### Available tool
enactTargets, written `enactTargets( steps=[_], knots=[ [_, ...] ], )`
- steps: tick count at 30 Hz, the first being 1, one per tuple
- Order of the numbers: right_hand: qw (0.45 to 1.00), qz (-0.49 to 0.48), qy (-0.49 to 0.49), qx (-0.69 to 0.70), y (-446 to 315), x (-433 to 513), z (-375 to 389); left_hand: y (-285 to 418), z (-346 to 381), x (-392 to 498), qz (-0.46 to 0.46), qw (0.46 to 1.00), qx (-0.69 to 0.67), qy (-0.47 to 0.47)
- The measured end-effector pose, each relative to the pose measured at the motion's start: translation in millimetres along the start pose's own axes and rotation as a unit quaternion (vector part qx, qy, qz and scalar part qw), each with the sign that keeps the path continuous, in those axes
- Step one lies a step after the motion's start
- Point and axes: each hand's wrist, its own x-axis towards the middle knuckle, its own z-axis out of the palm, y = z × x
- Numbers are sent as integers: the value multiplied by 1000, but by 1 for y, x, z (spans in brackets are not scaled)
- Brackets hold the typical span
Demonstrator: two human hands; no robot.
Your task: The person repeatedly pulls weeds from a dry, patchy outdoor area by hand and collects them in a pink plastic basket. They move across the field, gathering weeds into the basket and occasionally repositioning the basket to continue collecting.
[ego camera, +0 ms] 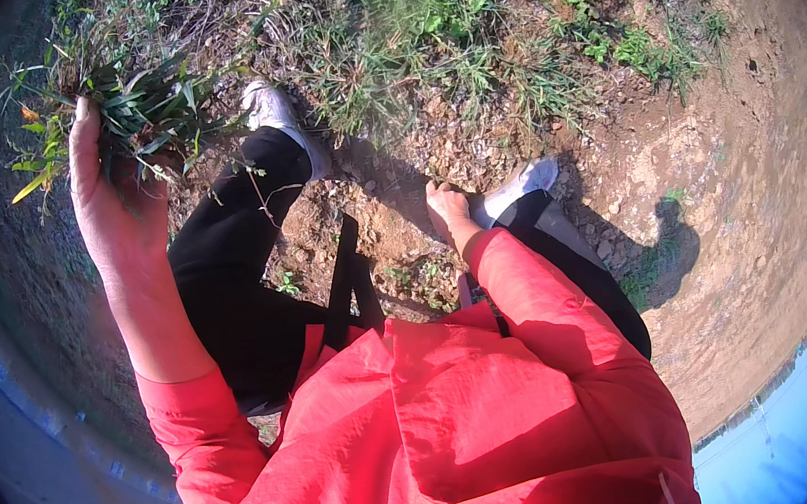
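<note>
My left hand point(117, 181) is raised at the upper left, its fingers closed around a bunch of pulled grass and weeds point(151, 105). Long green blades, a few yellowed leaves and dry roots stick out of the bunch. Low between my feet, my right hand point(448, 207) is curled into a fist beside the white shoe point(520, 188) on the right. A small dark shape shows at its edge, but whether the fist grips anything is hidden. Rooted grass point(424, 53) grows on the ground ahead of both hands.
My other white shoe point(270, 106) stands near the held bunch. Stony bare soil point(399, 215) lies between my legs, and a wide dirt slope point(741, 173) spreads to the right. Black straps point(350, 281) hang before my red jacket point(482, 401). A paved strip point(59, 460) curves along the left.
</note>
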Motion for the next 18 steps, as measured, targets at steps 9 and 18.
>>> enactTargets(
  steps=[9, 18],
  knots=[
    [997, 24, -55, 46, -4, 18, -15, -6, 2, 7, 24, 1000, -6, -8],
    [982, 53, -137, 121, 7, 7, -53, -3, -19, 15, 29, 998, -28, -53]
  ],
)
